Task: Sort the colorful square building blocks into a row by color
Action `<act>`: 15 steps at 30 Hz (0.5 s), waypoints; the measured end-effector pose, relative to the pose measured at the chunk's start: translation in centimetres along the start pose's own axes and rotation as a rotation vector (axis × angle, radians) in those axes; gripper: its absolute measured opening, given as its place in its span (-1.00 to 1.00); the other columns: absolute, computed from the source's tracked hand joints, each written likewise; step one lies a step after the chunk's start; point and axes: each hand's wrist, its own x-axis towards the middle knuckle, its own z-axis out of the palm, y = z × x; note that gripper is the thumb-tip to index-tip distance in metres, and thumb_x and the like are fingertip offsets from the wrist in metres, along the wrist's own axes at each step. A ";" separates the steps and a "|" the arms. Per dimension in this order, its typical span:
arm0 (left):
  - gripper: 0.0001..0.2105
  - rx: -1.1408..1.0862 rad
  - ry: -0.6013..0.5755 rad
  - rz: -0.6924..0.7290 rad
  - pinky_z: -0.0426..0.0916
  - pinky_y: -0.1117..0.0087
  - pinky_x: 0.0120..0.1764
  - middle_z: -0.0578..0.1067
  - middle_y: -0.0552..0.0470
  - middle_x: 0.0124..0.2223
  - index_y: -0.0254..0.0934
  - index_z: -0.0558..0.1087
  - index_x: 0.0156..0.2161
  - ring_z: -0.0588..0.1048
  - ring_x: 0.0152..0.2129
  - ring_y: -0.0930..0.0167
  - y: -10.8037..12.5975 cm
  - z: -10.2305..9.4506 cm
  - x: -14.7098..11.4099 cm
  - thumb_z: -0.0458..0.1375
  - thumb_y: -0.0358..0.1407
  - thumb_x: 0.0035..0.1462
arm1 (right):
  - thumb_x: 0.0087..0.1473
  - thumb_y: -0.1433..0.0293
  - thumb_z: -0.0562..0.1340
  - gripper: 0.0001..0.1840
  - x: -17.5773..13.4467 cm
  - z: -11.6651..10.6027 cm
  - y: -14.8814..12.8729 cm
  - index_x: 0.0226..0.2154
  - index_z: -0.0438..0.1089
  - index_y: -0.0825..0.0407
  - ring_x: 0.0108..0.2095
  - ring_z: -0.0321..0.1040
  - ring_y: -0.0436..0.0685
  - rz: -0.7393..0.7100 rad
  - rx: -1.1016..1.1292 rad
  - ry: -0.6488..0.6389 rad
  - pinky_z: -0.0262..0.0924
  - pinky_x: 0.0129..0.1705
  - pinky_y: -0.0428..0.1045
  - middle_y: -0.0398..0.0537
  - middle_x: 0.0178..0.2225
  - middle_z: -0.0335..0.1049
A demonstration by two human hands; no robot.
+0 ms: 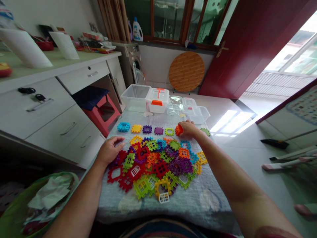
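Note:
My right hand (188, 128) is closed on an orange building block (177, 130) at the right part of a row across the table. Left of it in that row are a lime-green frame block (169, 132), a purple block (158, 131), a dark purple block (147, 129), a yellow block (136, 128) and blue blocks (123, 127). A green block (205, 132) lies beyond my right wrist. My left hand (112, 150) rests at the left edge of a mixed pile of notched blocks (160, 168), thumb and fingers apart, holding nothing.
Behind the row stand a clear open bin (136, 97), a lidded box with orange latches (158, 102) and smaller clear containers (175, 103). A patterned cloth (193, 206) covers the table. To the left are drawers (56, 115), a red stool (106, 110) and a green-lined bin (47, 205).

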 end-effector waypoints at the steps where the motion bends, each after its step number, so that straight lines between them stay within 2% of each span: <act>1: -0.61 0.003 -0.001 -0.002 0.43 0.25 -0.05 0.62 -0.10 -0.15 -0.25 0.54 -0.18 0.56 -0.23 0.22 0.0 0.0 0.0 0.14 -0.05 -0.04 | -0.12 0.30 0.35 -0.69 0.1 0.1 -0.1 -0.25 0.42 -0.01 -0.08 0.28 0.36 0.003 -0.001 -0.001 0.17 -0.11 0.20 0.12 -0.17 0.47; 5: -0.60 0.009 -0.007 -0.009 0.43 0.24 -0.05 0.61 -0.11 -0.15 -0.27 0.54 -0.18 0.56 -0.23 0.21 0.1 -0.1 0.0 0.13 -0.04 -0.04 | -0.13 0.31 0.36 -0.67 0.3 -0.1 -0.3 -0.23 0.44 0.02 -0.08 0.29 0.38 0.017 -0.003 -0.004 0.16 -0.08 0.21 0.15 -0.18 0.45; 8: -0.58 0.002 -0.011 -0.016 0.43 0.24 -0.06 0.61 -0.11 -0.15 -0.28 0.54 -0.16 0.56 -0.23 0.22 0.1 -0.1 -0.1 0.13 -0.03 -0.03 | -0.16 0.29 0.38 -0.49 -0.3 -0.8 -0.5 -0.08 0.41 0.02 -0.01 0.26 0.41 0.038 0.010 0.036 0.15 -0.03 0.22 0.16 -0.06 0.41; 10: -0.57 -0.006 -0.016 -0.022 0.43 0.25 -0.06 0.61 -0.11 -0.15 -0.28 0.54 -0.16 0.56 -0.23 0.22 0.1 -0.1 -0.1 0.13 -0.02 -0.03 | -0.15 0.27 0.38 -0.37 -1.2 -1.5 -0.7 0.03 0.35 0.03 0.03 0.23 0.42 0.060 0.053 0.126 0.14 0.00 0.22 0.17 0.03 0.36; 11: -0.57 -0.009 -0.019 -0.024 0.43 0.25 -0.06 0.61 -0.10 -0.15 -0.27 0.54 -0.16 0.55 -0.23 0.22 0.0 0.0 -0.1 0.14 -0.01 -0.03 | -0.11 0.27 0.35 -0.38 -1.9 -1.9 -0.8 0.05 0.33 0.03 0.04 0.24 0.41 0.063 0.089 0.183 0.15 0.00 0.20 0.17 0.06 0.35; 13: -0.57 -0.017 -0.020 -0.027 0.42 0.25 -0.05 0.61 -0.09 -0.15 -0.27 0.54 -0.16 0.55 -0.23 0.22 -0.1 0.0 -0.1 0.14 -0.01 -0.04 | 0.00 0.32 0.28 -0.52 -3.5 -2.6 -1.1 0.01 0.34 0.04 -0.02 0.30 0.31 0.044 0.184 0.269 0.18 -0.04 0.14 0.14 0.01 0.39; 15: -0.57 -0.029 -0.017 -0.037 0.43 0.25 -0.06 0.61 -0.08 -0.15 -0.26 0.54 -0.15 0.55 -0.24 0.23 -0.1 0.0 -0.2 0.16 0.00 -0.04 | 0.07 0.37 0.22 -0.72 -5.4 -2.8 -1.5 -0.11 0.39 0.02 -0.17 0.37 0.19 0.006 0.271 0.261 0.20 -0.14 0.06 0.06 -0.15 0.46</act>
